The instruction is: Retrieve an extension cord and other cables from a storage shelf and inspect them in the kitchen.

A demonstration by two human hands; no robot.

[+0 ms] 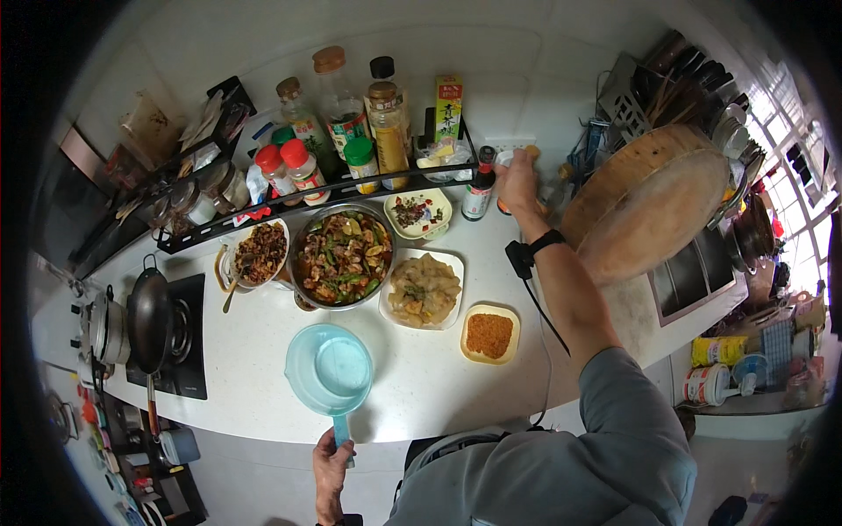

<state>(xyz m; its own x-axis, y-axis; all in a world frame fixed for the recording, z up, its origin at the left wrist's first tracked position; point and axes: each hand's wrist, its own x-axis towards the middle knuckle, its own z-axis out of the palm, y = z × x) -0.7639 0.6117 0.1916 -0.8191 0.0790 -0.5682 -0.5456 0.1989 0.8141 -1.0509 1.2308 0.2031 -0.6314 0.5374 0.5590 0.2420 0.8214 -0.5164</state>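
Observation:
My left hand (332, 463) grips the handle of a translucent blue plastic water ladle (329, 369) at the counter's front edge. No contents are evident in the ladle. My right arm stretches to the back of the counter, where my right hand (517, 181) is at a white object (504, 158), partly hidden by the hand. Whether the fingers hold it cannot be made out. Just left of that hand stands a dark sauce bottle (477, 197) with a red neck. A yellow dish of orange-brown crumbs (489, 335) sits nearer me.
A steel bowl of meat and peppers (343, 256), a square dish of pale slices (424, 290), a dish of dried spices (418, 214) and a bowl with a spoon (260, 253) stand mid-counter. Behind is a black seasoning rack (316, 205). A wok (150, 322) is left; a round wooden chopping block (651, 204) leans right.

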